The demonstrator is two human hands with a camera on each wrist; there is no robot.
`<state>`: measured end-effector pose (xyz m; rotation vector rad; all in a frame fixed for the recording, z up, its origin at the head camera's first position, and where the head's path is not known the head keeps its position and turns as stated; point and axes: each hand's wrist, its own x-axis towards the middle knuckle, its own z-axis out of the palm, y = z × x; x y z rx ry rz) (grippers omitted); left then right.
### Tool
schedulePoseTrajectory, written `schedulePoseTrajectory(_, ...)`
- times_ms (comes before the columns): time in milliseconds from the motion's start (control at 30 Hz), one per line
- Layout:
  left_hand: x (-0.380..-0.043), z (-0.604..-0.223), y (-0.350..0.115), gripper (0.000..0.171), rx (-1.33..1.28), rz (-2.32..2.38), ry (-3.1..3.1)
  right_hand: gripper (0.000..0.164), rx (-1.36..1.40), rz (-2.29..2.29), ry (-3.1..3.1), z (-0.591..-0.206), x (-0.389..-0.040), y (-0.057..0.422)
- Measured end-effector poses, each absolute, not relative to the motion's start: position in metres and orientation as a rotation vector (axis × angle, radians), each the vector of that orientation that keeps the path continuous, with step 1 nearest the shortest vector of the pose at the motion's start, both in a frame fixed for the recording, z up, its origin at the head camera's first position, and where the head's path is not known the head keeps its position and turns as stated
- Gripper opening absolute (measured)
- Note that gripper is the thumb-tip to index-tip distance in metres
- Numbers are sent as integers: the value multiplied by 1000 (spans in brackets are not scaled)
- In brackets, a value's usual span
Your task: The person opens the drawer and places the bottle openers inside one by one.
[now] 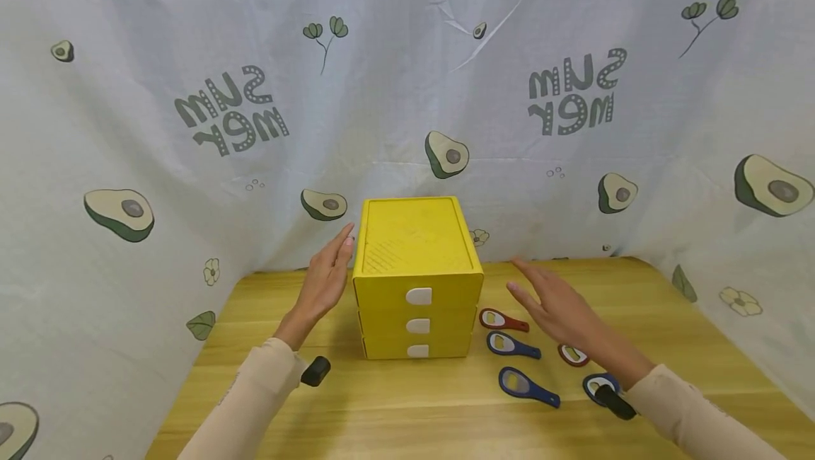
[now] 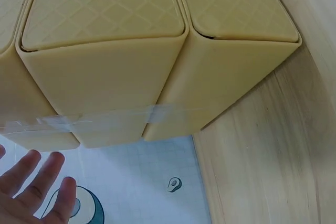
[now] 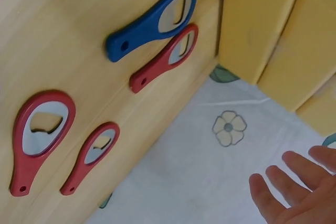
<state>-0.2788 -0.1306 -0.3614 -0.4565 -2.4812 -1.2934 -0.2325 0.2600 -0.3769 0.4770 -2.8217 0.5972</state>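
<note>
A yellow three-drawer box with pale drawer tabs stands on the wooden table. My left hand is raised beside its left wall, fingers straight and holding nothing. On the other side, a little apart from the box, my right hand reaches forward with spread, empty fingers above several bottle openers. Of these, a red bottle opener lies nearest the box, with a blue bottle opener just in front. Another blue bottle opener lies closer to me. My right forearm partly covers others; a red bottle opener shows in the right wrist view.
Behind the wooden table and at both sides hangs a white cloth printed with avocados and lettering. Clear tape runs across the box's side. Black wrist straps or camera parts sit at both wrists.
</note>
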Motion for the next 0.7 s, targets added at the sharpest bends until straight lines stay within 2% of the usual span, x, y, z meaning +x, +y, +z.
schedulePoseTrajectory(200, -279, -360, -127, 48, -460, -1321, -2460, 54, 474, 620, -2724, -378, -229, 251)
schedulePoseTrajectory(433, -278, -361, -125, 46, -464, -1344, -2453, 17, 580, 583, -2416, -378, -222, 236)
schedulePoseTrajectory(700, -278, -360, -126, 46, -476, -1371, -2449, 20, 689, 590, -2294, -372, -212, 220)
